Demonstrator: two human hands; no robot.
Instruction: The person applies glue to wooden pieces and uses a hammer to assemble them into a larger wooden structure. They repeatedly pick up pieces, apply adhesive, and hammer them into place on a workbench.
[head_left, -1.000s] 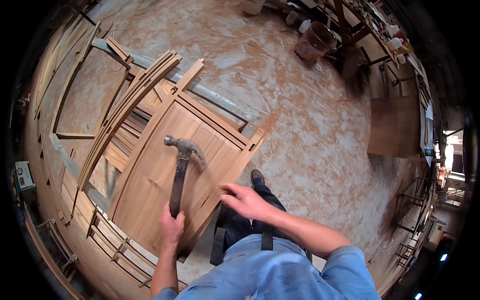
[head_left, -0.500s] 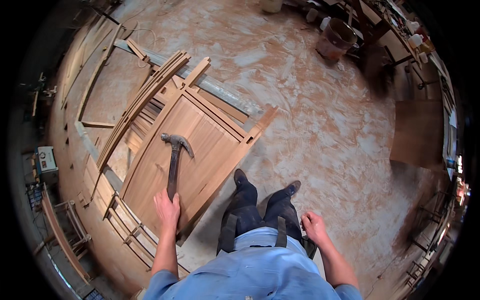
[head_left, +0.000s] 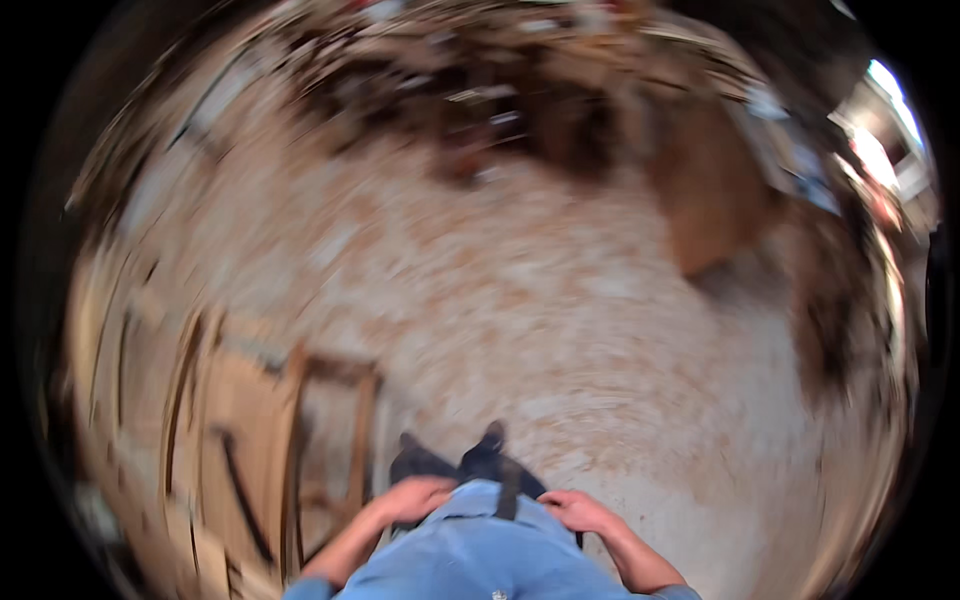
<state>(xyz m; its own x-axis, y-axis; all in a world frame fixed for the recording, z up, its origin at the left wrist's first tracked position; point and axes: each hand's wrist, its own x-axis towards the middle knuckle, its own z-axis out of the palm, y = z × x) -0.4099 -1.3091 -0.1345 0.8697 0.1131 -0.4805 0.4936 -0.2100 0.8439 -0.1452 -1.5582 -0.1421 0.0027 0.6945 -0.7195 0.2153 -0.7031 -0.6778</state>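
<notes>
Pale wooden panel (head_left: pixel 250 405), left of our left hand (head_left: pixel 415 497) and right hand (head_left: pixel 578 510), grips unclear, bears a dark long-handled hammer (head_left: pixel 241 495); our bumping it could slide the hammer off.

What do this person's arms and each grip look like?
The left grip and right grip are bare, ungloved human hands. The forearms are bare too, with blue sleeves above them. No cables show; blur hides any fine markings.

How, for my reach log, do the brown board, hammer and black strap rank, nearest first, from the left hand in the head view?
1. Black strap, to the right
2. Hammer, to the left, blurred
3. Brown board, upper right
</notes>
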